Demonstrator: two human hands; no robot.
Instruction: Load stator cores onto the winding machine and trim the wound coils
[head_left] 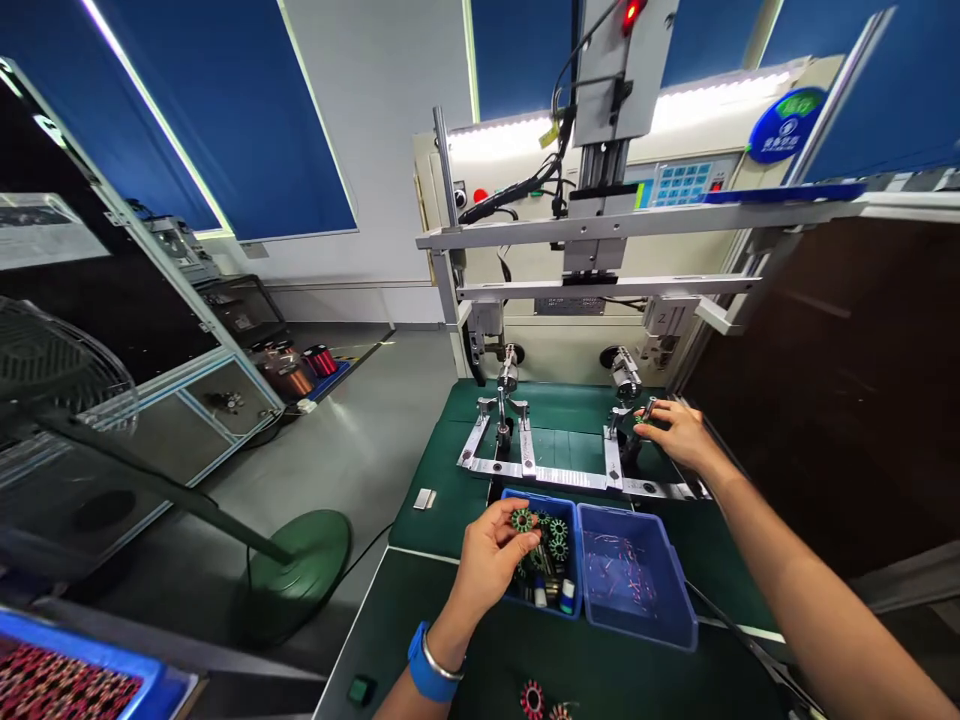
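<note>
My left hand (491,555) pinches a green toothed stator core (523,520) above a blue bin (512,603). In that bin lie several more green stator cores (558,530) and small cylindrical parts (568,596). My right hand (679,435) is at the right-hand clamp of a metal fixture (555,475), with thumb and fingers closed around a small green part (639,422). It looks like another stator core, mostly hidden by the fingers and the clamp. The fixture's left clamp (504,425) stands away from both hands.
A second blue bin (637,575) holds wire scraps. Red-wound stators (532,698) lie at the table's near edge. A winding machine (592,230) with metal crossbars rises behind the fixture. To the left stand a green fan base (300,565) and a tray of red parts (60,680).
</note>
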